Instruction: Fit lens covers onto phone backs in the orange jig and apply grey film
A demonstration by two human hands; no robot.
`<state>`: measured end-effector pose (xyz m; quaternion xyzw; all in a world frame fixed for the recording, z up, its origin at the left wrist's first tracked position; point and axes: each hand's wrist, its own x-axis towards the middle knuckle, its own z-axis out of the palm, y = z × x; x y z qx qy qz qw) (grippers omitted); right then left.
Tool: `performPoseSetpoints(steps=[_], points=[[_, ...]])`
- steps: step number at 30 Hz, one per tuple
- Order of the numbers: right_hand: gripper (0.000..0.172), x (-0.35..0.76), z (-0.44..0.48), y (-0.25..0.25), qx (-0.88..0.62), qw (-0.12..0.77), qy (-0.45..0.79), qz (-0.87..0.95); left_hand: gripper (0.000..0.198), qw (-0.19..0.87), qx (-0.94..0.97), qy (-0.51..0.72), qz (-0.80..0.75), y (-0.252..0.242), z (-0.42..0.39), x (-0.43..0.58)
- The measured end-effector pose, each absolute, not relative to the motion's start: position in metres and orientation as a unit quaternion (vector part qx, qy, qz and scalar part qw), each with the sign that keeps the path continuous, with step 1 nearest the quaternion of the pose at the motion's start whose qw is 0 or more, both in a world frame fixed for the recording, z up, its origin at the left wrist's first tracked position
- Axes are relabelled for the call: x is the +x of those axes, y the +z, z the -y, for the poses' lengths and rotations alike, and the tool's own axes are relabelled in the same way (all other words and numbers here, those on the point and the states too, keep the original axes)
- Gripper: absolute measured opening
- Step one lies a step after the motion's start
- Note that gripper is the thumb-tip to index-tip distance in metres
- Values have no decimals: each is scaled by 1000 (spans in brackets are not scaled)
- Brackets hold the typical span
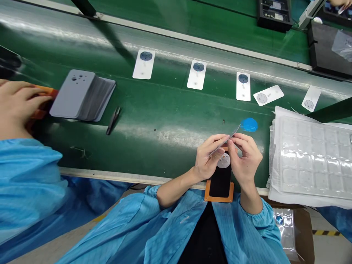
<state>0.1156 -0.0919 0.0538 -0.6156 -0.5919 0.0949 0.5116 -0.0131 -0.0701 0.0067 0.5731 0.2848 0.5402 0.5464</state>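
My left hand [209,156] and my right hand [245,156] meet over the near edge of the green conveyor belt [170,106]. Both pinch a thin grey plate [233,132], held edge-on and tilted up to the right. Beneath my hands an orange-framed black fixture [219,185] sits at the belt's edge, with a round silver perforated disc [223,161] at its top. A blue round film [249,125] lies on the belt just beyond my right fingers.
A stack of grey plates [82,94] and black tweezers [113,120] lie at left, beside a co-worker's hand [16,106] and blue sleeve. Several white cards [143,64] ride the belt farther back. Clear blister trays [310,157] are stacked at right.
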Motion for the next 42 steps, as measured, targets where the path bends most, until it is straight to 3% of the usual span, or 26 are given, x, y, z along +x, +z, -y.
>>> performPoseSetpoints(steps=[6, 12, 17, 23, 28, 31, 34, 36, 39, 42], points=[[8, 115, 91, 55, -609, 508, 89, 603, 43, 518, 599, 538, -289, 7, 68, -14], [11, 112, 92, 58, -630, 465, 27, 622, 47, 379, 707, 527, -280, 9, 66, -14], [11, 114, 91, 62, -661, 441, 74, 602, 51, 359, 739, 504, -265, 12, 67, -17], [12, 116, 80, 61, -688, 456, 169, 538, 38, 486, 628, 512, -327, 12, 72, -14], [4, 156, 60, 45, -732, 440, 263, 449, 55, 664, 359, 520, -400, 10, 53, -25], [6, 198, 34, 30, -795, 379, 260, 396, 58, 677, 270, 542, -418, 11, 35, -43], [9, 230, 19, 21, -850, 250, 208, 414, 56, 652, 287, 553, -432, 14, 31, -58], [10, 237, 26, 25, -852, 220, 184, 438, 49, 616, 365, 542, -439, 18, 38, -67], [14, 224, 63, 43, -798, 309, 166, 489, 31, 506, 601, 476, -396, 28, 57, -80], [27, 197, 112, 62, -659, 352, 158, 646, 36, 342, 826, 364, -260, 34, 79, -87]])
